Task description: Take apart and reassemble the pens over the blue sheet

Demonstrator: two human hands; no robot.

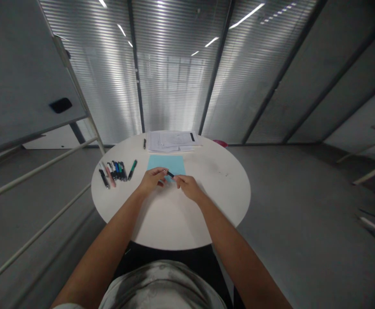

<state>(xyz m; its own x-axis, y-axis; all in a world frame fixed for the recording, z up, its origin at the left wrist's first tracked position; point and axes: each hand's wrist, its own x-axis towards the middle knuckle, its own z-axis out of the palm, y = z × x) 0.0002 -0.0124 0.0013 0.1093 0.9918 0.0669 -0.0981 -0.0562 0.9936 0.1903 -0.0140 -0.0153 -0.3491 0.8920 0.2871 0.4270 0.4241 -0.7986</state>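
Note:
Between my two hands is a short black pen (170, 174), tilted down to the right. My left hand (153, 179) pinches its upper left end, and my right hand (187, 186) grips the lower right end. Fingers cover both ends, so its tip and cap cannot be made out. Just under and behind the hands lies a light blue sheet of paper (166, 162) on the white round table (171, 227). Left of my left hand, a row of several pens (118, 170) lies side by side, with a green and black pen (132, 170) a little apart.
Printed papers (171, 141) are stacked at the table's far side, with a dark pen (144, 143) beside them. Small dark bits (226, 174) lie on the right. A whiteboard stand (91, 124) rises at the left. Behind the table are glass panels with blinds (171, 86).

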